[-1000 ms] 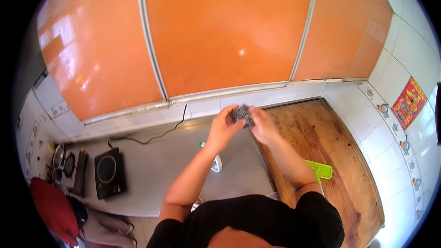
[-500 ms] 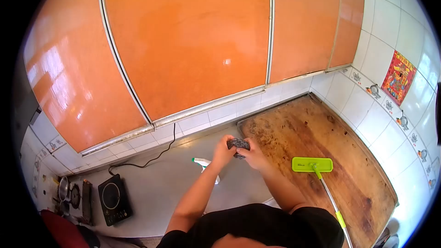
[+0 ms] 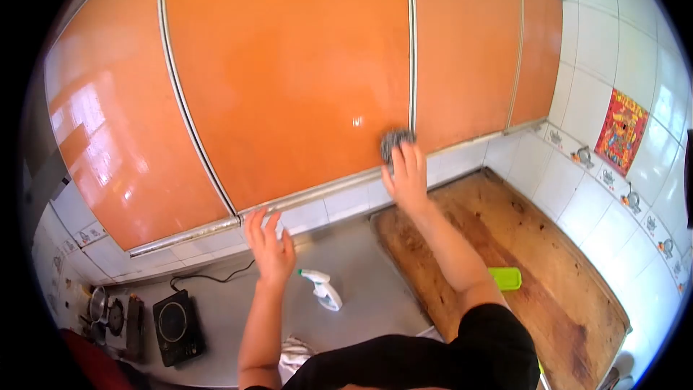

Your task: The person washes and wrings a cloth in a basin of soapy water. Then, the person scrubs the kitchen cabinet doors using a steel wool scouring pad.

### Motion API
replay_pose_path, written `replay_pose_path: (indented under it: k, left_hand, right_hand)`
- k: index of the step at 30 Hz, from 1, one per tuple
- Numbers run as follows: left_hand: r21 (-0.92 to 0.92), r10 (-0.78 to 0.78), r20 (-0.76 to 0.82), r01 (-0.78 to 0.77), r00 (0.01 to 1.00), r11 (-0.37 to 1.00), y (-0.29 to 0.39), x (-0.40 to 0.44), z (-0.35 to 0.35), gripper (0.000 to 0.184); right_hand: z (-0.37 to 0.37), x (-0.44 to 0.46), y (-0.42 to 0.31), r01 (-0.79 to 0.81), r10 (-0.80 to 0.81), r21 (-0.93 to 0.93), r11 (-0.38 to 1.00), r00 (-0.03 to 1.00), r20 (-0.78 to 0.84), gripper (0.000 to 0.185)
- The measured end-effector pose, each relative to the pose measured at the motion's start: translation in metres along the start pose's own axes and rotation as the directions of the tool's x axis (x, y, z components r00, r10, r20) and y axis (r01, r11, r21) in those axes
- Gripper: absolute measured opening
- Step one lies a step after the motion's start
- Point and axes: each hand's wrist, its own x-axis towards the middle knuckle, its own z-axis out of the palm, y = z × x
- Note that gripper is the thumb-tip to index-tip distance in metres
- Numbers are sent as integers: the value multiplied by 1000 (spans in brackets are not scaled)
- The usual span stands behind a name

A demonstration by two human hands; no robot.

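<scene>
My right hand presses a dark grey, speckled cloth against the lower right corner of a large orange cabinet door. The cloth lies beside the metal strip that divides this door from its neighbour. My left hand holds nothing; its fingers are spread and raised close to the cabinet's lower metal rail. Below and to the right of that hand, a white spray bottle with a green nozzle lies on the grey counter.
A black induction cooker with a cord is on the counter's left. To the right lies a stained wooden board, with a green flat mop head partly behind my right arm. A striped cloth lies near my body.
My hands have parted. The right one has carried the cloth up onto the cabinet door, while the left has let go of it and moved left, opening its fingers.
</scene>
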Motion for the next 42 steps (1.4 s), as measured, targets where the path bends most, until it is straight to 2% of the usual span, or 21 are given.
replay_pose_path:
  k: [3,7,11,12,13,14,16,19,21,22,23,24,27,29,31,33,36,39,40,41,42]
  left_hand:
    - [159,-6,73,-6,997,987,-14,-5,-9,54]
    - [201,5,137,-33,990,979,-24,-13,-5,62]
    - [243,-55,167,14,984,970,-23,-12,-8,66]
    - [260,-74,173,27,982,965,-24,-11,-10,67]
    - [253,-76,186,27,980,967,-24,-10,-12,67]
    - [245,-79,198,28,977,969,-25,-9,-14,68]
    - [252,-72,214,16,974,968,-29,-6,-17,69]
    - [263,-64,233,1,970,965,-33,-9,-20,70]
    - [232,-57,236,0,970,973,-32,-10,-21,70]
    - [218,-51,233,-1,971,976,-32,-10,-21,70]
    - [207,-47,226,-1,973,978,-33,-10,-20,71]
    - [198,-48,212,6,976,980,-33,-10,-18,71]
    - [158,-25,186,-5,982,988,-34,-11,-16,71]
    - [170,-27,199,-7,980,985,-37,-11,-15,71]
    - [181,-34,214,-6,976,983,-38,-14,-16,71]
    - [197,-34,230,-12,973,980,-41,-15,-17,70]
    - [187,-41,263,-9,964,982,-43,-16,-23,69]
    - [188,-14,285,-41,959,981,-49,-18,-24,68]
    - [184,-4,286,-51,958,982,-51,-17,-22,68]
    - [178,-8,285,-45,958,983,-49,-16,-23,68]
    - [173,-14,288,-38,958,984,-47,-15,-26,68]
  right_hand:
    - [-18,-12,-9,3,-14,59,998,980,200,59]
    - [-6,58,2,127,-116,-42,991,973,199,60]
    - [7,210,21,197,-208,-215,957,978,-27,55]
    - [9,260,31,204,-242,-290,935,965,-99,45]
    - [-2,310,36,184,-221,-267,946,968,-116,39]
    - [-1,366,62,184,-198,-275,944,980,-22,39]
    - [13,456,97,278,-331,-221,935,907,-259,21]
    - [-27,437,65,250,-248,-104,963,968,32,38]
    - [-16,344,66,207,-177,-302,931,976,123,36]
    - [-4,275,77,328,-333,-296,897,942,36,38]
    - [4,209,88,397,-327,-338,853,913,246,45]
    - [-19,154,57,342,-272,-231,911,919,285,52]
    - [-14,172,49,341,-309,-189,921,934,179,49]
    - [-4,273,51,372,-377,-233,899,926,24,43]
    - [-21,390,46,178,-165,-140,974,981,103,31]
    - [-3,478,92,280,-315,-248,927,942,-115,21]
    - [-7,463,97,277,-296,-274,921,955,-30,27]
    - [-6,426,99,393,-434,-198,898,865,-251,25]
    - [-4,457,104,199,-220,-176,964,970,-106,25]
    - [3,507,113,-10,20,-183,983,998,53,26]
    - [14,517,109,-15,17,-195,981,1000,8,25]
